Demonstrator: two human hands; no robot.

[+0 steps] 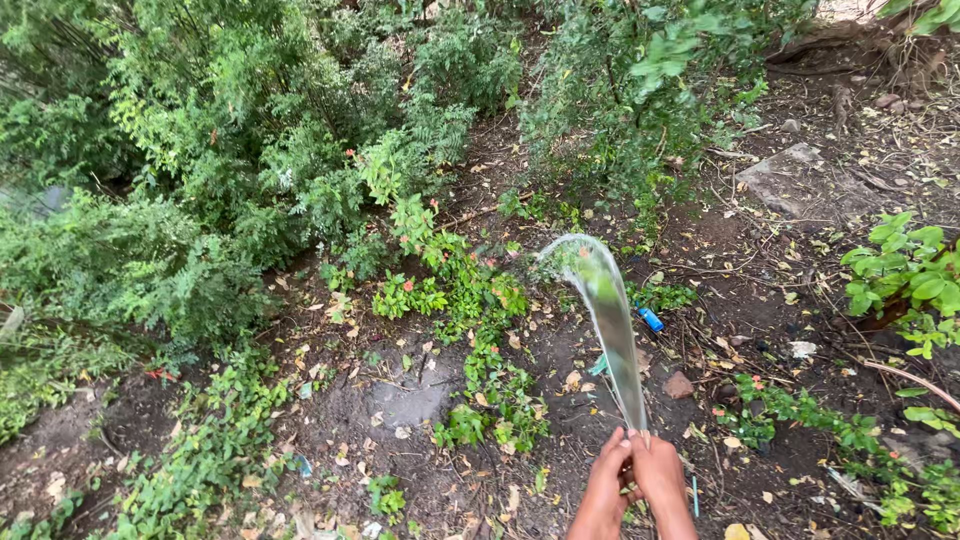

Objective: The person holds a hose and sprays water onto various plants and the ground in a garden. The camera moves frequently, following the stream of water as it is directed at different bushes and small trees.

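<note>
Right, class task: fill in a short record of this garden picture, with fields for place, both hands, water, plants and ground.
place: garden bed, seen from above
left hand: closed, pressed against the right one; what it grips is hidden
right hand: closed, at the base of the water
water: flat jet arcing up and left
plants: low green, small red flowers
ground: dark soil, dry leaves, blue litter

Green shrubs (pixel 200 150), dark brown soil (pixel 400 400), perhaps a blue scrap (pixel 651 319)
</note>
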